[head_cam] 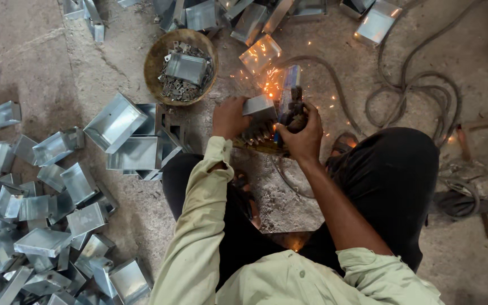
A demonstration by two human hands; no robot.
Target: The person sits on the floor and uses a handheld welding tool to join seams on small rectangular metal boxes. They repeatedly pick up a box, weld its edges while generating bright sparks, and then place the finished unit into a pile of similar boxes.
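My left hand (pixel 228 117) grips a small open metal box (pixel 259 109) and holds it down on the floor in front of me. My right hand (pixel 302 134) is closed around a dark welding holder (pixel 295 107) whose tip meets the box. Orange sparks (pixel 271 83) fly up from that spot. I sit on the ground with my knees spread either side of the work.
A round basket (pixel 155 59) with small metal pieces and one box stands just left of the work. Several metal boxes (pixel 46 226) lie heaped at left, more along the top (pixel 255 20). Dark cables (pixel 413 90) loop at right on the concrete floor.
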